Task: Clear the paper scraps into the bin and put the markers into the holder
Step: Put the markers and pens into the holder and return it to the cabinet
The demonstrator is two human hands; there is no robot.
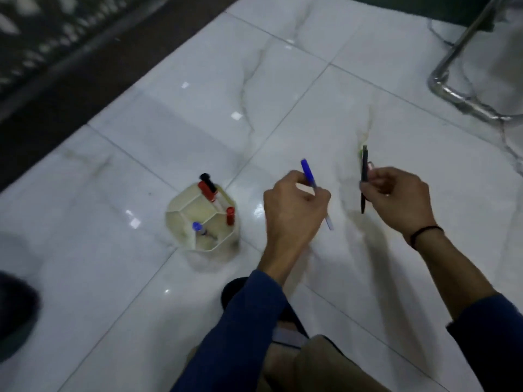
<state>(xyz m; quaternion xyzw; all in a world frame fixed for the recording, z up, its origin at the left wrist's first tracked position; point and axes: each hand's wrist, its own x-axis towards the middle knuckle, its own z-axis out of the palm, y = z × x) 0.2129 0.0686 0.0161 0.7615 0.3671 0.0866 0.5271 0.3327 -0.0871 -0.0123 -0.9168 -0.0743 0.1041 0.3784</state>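
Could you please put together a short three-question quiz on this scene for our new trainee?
1. True or false: the left hand holds a blue-capped marker.
2. How many red-capped markers stand in the holder? A) none B) two C) five
3. Fill in: the right hand grips a ____ pen.

Key: 1 true. 2 B, one red-capped marker at the far side and another at the right. 3 black.
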